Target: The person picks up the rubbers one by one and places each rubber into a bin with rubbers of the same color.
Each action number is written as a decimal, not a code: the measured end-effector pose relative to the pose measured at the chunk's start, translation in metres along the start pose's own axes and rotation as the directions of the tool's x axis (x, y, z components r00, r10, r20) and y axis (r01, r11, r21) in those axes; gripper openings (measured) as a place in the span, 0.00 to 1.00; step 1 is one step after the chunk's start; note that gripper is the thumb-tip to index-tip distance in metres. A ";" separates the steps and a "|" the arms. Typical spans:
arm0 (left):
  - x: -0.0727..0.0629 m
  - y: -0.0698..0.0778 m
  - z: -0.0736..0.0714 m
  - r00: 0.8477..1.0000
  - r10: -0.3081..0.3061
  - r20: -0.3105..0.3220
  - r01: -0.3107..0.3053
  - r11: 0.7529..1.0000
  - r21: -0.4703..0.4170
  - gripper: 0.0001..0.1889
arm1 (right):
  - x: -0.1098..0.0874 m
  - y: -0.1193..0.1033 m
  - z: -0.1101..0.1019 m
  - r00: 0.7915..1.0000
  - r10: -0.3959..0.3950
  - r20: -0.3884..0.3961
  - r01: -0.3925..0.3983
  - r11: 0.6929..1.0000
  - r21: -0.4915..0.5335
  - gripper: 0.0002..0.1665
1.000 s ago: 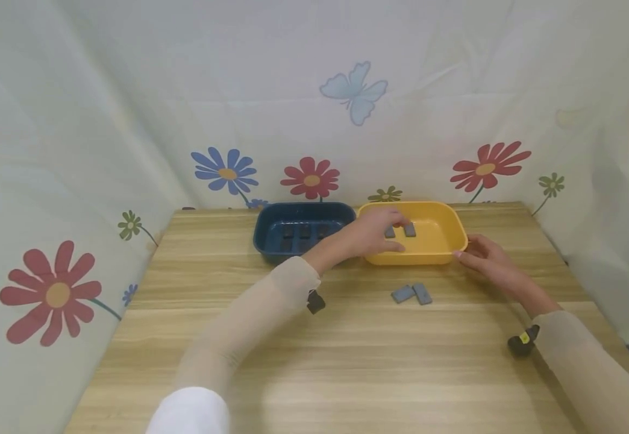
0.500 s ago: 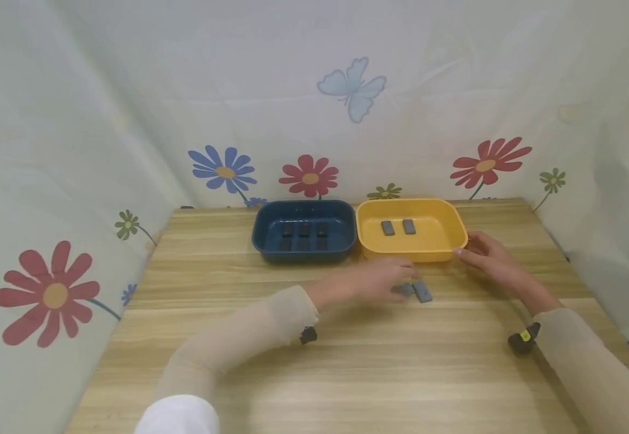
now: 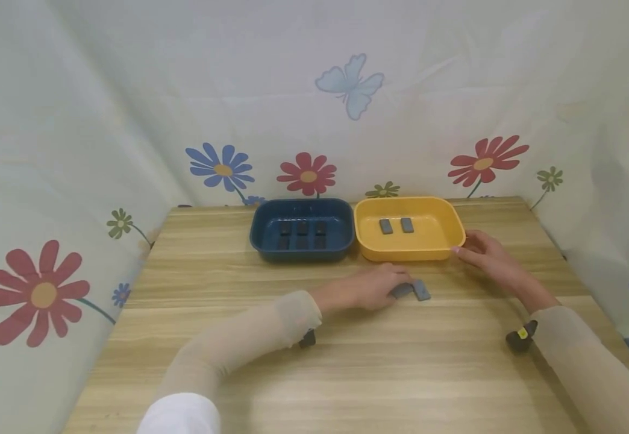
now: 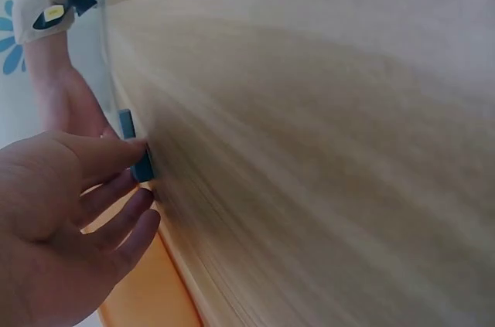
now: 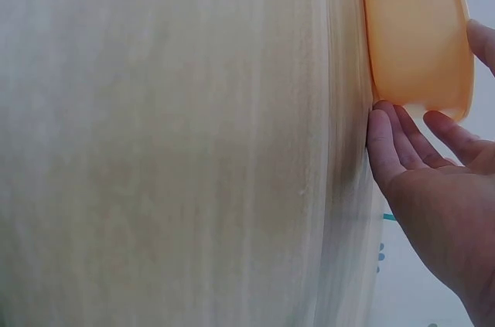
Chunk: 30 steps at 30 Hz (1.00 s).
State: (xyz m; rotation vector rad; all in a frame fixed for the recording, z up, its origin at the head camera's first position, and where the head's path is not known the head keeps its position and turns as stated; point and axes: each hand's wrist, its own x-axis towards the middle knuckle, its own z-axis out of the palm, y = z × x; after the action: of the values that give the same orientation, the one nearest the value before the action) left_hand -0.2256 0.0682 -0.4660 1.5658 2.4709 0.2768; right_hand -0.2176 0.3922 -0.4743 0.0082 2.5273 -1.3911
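My left hand pinches a small grey rectangular tile at the table, thumb on one side and index finger behind; in the left wrist view that tile shows by the thumb tip. Right beside it lies a second grey tile. My right hand holds the yellow tray lightly at its right end, thumb by the front corner and fingers along the end wall. Two grey tiles lie side by side inside that tray, toward its left half.
A dark blue tray adjoins the yellow one on the left, with several dark tiles in two rows inside. Both trays stand at the far edge of the wooden table. A flower-printed curtain hangs behind and at the sides.
My left hand has come out of the yellow tray, moved down toward me to the two loose tiles, and taken hold of the left one. The right hand stays at the tray.
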 end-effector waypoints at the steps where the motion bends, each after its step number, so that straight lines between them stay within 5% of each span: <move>1: 0.000 -0.001 0.000 1.000 -0.001 -0.005 0.001 1.000 -0.003 0.27 | 0.001 0.001 0.000 1.000 0.002 0.001 -0.002 1.000 0.001 0.52; 20: -0.005 -0.004 -0.004 1.000 -0.004 -0.019 0.003 1.000 -0.030 0.23 | -0.002 -0.003 0.001 1.000 -0.007 -0.006 0.007 1.000 0.010 0.50; 30: -0.008 -0.001 -0.026 0.999 0.033 -0.033 -0.037 0.989 -0.145 0.22 | 0.000 -0.001 0.001 1.000 0.011 0.007 -0.011 1.000 0.005 0.52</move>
State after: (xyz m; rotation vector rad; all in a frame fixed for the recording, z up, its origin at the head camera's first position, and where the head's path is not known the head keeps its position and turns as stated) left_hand -0.2294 0.0590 -0.4410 1.5570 2.3873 0.4781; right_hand -0.2172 0.3915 -0.4741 0.0174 2.5139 -1.3916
